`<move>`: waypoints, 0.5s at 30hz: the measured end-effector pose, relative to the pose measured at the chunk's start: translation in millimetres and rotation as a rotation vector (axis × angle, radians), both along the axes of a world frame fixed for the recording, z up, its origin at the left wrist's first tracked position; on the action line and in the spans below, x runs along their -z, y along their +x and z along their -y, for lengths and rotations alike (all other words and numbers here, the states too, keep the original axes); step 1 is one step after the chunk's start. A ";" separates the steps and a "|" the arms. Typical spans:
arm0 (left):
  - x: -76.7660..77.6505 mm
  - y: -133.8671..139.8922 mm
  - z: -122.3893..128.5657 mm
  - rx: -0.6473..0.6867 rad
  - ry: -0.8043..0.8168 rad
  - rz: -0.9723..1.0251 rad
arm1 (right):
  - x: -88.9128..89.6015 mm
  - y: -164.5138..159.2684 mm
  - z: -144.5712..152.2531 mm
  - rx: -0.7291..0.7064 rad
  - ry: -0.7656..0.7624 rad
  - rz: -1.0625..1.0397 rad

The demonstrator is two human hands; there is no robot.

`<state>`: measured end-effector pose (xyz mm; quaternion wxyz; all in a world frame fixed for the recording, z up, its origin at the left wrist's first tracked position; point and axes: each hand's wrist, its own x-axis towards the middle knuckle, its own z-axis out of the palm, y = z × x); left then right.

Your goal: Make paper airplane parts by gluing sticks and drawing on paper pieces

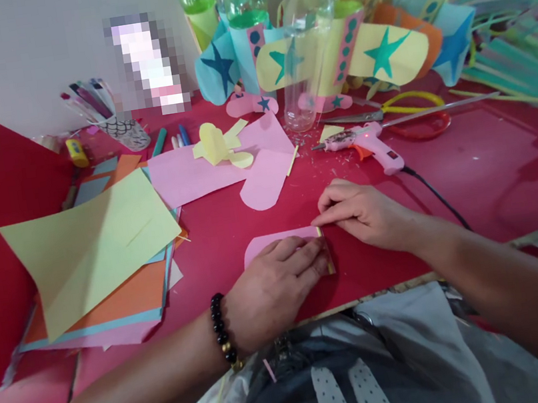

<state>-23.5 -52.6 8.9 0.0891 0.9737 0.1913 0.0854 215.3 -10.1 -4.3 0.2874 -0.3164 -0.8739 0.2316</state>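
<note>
So the left hand [274, 288] is spread pretty flat over a small pink paper piece [268, 242], pressing it onto the red bench [381, 272] right near the front edge. That grip is wide, basically a palm with the fingers laid out, and it covers most of the paper. There's a thin yellow strip [319, 231] along the right end of the piece. The right hand [364, 211] has its grip narrow, fingers bunched and the tips at the top right corner by that strip. Can't tell if it's actually pinching the paper or just touching it.

Just beyond the right hand is a pink glue gun [366, 141] with a little red light on, its cord running down behind the right forearm. Yellow-handled scissors [413, 99] lie behind the gun. Bigger pink paper [188, 173] sits further back, with yellow cutouts [214, 144] on top. Over on the left a yellow sheet [94, 248] tops a paper stack, and paper-wrapped bottles with stars [251, 49] line the back.
</note>
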 end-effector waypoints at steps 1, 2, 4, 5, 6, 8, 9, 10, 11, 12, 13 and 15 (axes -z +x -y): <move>-0.3 0.0 0.0 0.002 0.002 -0.003 | -0.2 0.2 0.1 0.002 0.000 0.005; -0.5 0.0 0.0 0.005 0.003 -0.006 | -0.4 0.4 0.2 0.003 -0.003 0.010; -0.8 0.0 -0.1 0.007 0.000 -0.012 | -0.5 0.8 0.2 0.007 -0.013 0.021; -0.8 0.0 -0.2 0.006 -0.006 -0.017 | -0.6 0.9 0.2 0.010 -0.017 0.025; -0.7 0.1 -0.3 0.002 -0.013 -0.022 | -0.6 1.0 0.2 0.014 -0.019 0.028; -0.6 0.3 -0.6 -0.007 -0.029 -0.035 | -0.7 1.1 0.1 0.019 -0.019 0.031; -0.5 0.3 -0.7 -0.009 -0.036 -0.044 | -0.8 1.0 0.0 0.019 -0.019 0.031; -0.3 0.3 -0.9 -0.009 -0.043 -0.053 | -0.8 1.0 0.0 0.018 -0.020 0.030; -0.2 0.1 -0.9 -0.008 -0.047 -0.059 | -0.9 0.9 0.0 0.017 -0.020 0.029; 0.0 -0.1 -0.9 -0.007 -0.051 -0.065 | -0.9 0.9 0.0 0.016 -0.020 0.026; 0.4 -0.3 -0.9 -0.007 -0.054 -0.069 | -0.8 0.8 0.1 0.016 -0.019 0.023; 1.4 -1.0 -0.4 -0.007 -0.055 -0.072 | -0.8 0.7 0.5 0.012 -0.019 0.016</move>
